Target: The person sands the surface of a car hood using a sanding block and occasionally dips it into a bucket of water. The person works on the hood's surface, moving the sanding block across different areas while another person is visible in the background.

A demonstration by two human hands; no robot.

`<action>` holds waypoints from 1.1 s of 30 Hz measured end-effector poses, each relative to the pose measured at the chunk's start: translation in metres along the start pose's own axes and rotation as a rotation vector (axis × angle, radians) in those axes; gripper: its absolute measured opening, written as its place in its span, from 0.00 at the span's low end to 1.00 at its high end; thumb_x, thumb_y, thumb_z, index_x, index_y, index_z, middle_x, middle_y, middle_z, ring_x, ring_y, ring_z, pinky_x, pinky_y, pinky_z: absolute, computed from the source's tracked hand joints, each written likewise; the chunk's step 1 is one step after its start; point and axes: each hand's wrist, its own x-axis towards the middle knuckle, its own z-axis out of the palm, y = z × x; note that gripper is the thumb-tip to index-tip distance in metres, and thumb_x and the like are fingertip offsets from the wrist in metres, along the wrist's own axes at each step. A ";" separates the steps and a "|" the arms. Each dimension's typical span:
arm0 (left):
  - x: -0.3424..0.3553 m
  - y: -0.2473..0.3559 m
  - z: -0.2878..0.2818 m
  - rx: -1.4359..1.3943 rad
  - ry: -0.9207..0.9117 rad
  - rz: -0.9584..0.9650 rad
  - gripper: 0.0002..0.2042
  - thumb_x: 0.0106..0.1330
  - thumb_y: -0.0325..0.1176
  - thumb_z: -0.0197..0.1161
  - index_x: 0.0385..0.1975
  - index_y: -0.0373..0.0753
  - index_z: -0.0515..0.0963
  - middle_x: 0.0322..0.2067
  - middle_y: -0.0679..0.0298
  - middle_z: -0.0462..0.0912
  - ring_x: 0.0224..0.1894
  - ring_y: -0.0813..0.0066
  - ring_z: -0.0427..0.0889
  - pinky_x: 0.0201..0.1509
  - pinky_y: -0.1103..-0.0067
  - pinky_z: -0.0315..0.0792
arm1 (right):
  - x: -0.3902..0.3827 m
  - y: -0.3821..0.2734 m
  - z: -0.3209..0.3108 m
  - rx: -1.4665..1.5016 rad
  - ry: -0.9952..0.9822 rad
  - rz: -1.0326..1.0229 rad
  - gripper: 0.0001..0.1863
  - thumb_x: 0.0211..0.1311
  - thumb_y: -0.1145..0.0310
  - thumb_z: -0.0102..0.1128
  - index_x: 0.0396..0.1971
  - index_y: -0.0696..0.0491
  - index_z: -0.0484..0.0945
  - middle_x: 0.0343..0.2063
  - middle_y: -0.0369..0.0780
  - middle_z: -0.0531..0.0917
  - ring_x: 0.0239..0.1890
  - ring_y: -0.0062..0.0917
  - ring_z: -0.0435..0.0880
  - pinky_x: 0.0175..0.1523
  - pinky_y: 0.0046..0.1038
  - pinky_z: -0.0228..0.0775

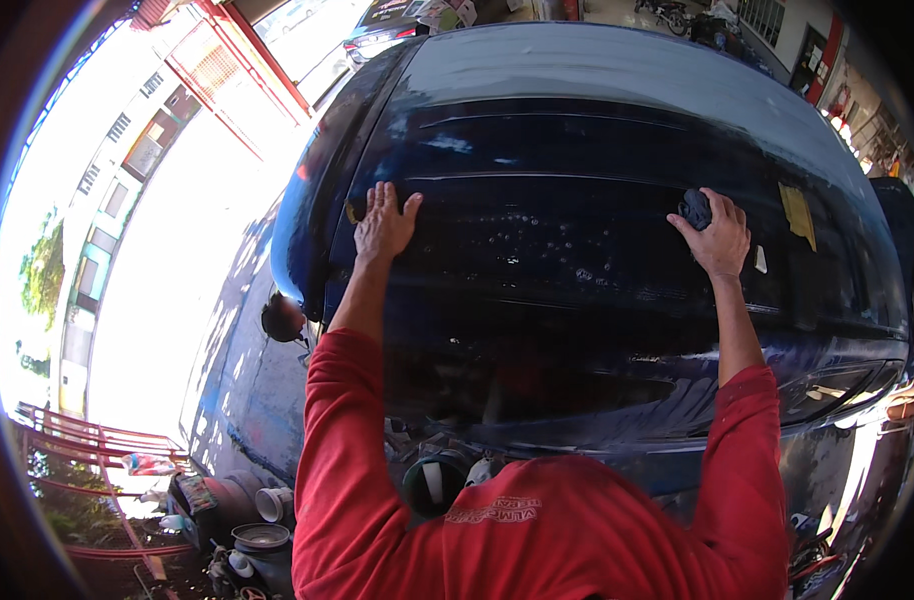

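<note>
A dark blue car's roof (537,290) stretches in front of me, its far part dull grey. My left hand (383,228) lies palm down near the panel's left edge, fingers stretched, with nothing in it. A small yellowish-brown piece shows beside its fingers. On the right, my right hand (722,240) is curled round a dark grey crumpled wad (694,208) against the surface; whether it is cloth or a pad I cannot tell. Wet-looking drops and pale spots (567,245) dot the panel between my hands. To the right lie a yellow sheet (798,215) and a small white piece (760,260).
A dark wing mirror (283,317) sticks out at the car's left. Buckets and cans (262,540) crowd the floor at lower left, near a red railing (97,430). Another car (377,40) stands behind. Clutter lines the workshop's right side.
</note>
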 end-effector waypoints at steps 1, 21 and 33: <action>0.005 0.006 0.007 0.016 0.046 -0.028 0.54 0.80 0.77 0.47 0.85 0.26 0.58 0.85 0.39 0.60 0.89 0.44 0.54 0.90 0.57 0.54 | 0.000 0.001 0.003 0.011 0.034 -0.031 0.40 0.57 0.33 0.83 0.64 0.41 0.85 0.61 0.34 0.88 0.66 0.40 0.85 0.67 0.50 0.80; -0.008 0.095 0.050 -0.074 -0.034 0.336 0.66 0.72 0.86 0.49 0.86 0.22 0.50 0.87 0.35 0.48 0.91 0.42 0.45 0.92 0.54 0.46 | -0.048 0.026 -0.019 0.180 0.075 -0.150 0.41 0.60 0.49 0.86 0.71 0.45 0.81 0.65 0.42 0.85 0.69 0.46 0.82 0.74 0.48 0.75; 0.034 -0.066 -0.014 0.057 -0.124 0.272 0.54 0.80 0.74 0.52 0.88 0.30 0.51 0.88 0.40 0.52 0.91 0.47 0.45 0.90 0.58 0.54 | -0.049 0.028 -0.013 0.068 0.094 -0.065 0.34 0.68 0.50 0.80 0.71 0.43 0.82 0.63 0.42 0.88 0.64 0.46 0.86 0.68 0.46 0.79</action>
